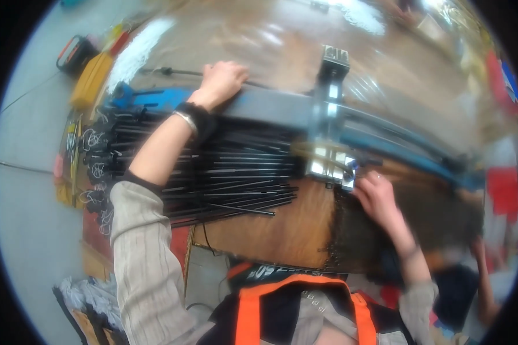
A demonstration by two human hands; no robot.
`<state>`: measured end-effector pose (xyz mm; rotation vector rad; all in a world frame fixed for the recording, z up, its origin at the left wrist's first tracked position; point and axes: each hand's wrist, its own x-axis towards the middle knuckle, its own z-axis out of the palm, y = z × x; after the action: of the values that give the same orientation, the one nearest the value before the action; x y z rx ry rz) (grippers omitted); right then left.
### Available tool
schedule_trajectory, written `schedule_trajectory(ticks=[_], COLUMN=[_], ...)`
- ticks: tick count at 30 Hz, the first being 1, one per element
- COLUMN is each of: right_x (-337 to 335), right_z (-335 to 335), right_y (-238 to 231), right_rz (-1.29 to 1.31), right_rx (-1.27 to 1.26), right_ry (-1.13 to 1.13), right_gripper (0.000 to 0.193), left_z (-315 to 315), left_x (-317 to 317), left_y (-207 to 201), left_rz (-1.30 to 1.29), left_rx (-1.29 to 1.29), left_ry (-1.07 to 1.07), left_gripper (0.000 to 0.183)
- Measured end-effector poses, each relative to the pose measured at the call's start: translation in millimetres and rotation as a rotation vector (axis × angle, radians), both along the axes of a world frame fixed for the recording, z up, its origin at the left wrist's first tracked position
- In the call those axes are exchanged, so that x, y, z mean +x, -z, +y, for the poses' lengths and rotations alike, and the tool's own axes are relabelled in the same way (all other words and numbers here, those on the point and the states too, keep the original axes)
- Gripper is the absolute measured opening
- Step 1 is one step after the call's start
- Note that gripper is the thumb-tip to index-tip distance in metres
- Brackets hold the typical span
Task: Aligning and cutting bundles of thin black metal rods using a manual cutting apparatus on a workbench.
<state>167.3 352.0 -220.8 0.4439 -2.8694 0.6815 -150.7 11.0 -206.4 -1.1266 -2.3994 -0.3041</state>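
My left hand [224, 81] is closed over a thin dark rod [181, 72], which sticks out to its left beyond the blue-grey metal beam [270, 106]. On that wrist are a dark band and a bracelet. My right hand [378, 198] has its fingers bent together at the right end of a shiny metal block [327, 164], part of a fixture on the beam. Whatever those fingertips hold is hidden. Many black rods [242, 172] lie side by side under my left forearm, with looped white cords [92, 141] at their left ends.
A dark upright arm with a silver top [335, 57] rises from the fixture. The brown work table [276, 227] shows below the rods. A yellow case [92, 80] stands at the far left. Another person's arm [484, 282] is at the lower right.
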Motion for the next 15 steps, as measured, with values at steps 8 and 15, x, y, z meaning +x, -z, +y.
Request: schedule_trajectory(ticks=[8, 15], right_x=[5.8, 13.0], right_z=[-17.2, -22.0], right_y=[-38.2, -42.1], right_rz=[-0.178, -0.351], right_rx=[-0.234, -0.287], right_ry=[0.133, 0.025], right_gripper=[0.014, 0.019], left_z=[-18.2, -36.3], left_x=[145.0, 140.8], left_y=[-19.9, -23.9], left_rz=[-0.114, -0.157], left_rx=[-0.203, -0.242], left_ry=[0.122, 0.188], left_gripper=[0.011, 0.014])
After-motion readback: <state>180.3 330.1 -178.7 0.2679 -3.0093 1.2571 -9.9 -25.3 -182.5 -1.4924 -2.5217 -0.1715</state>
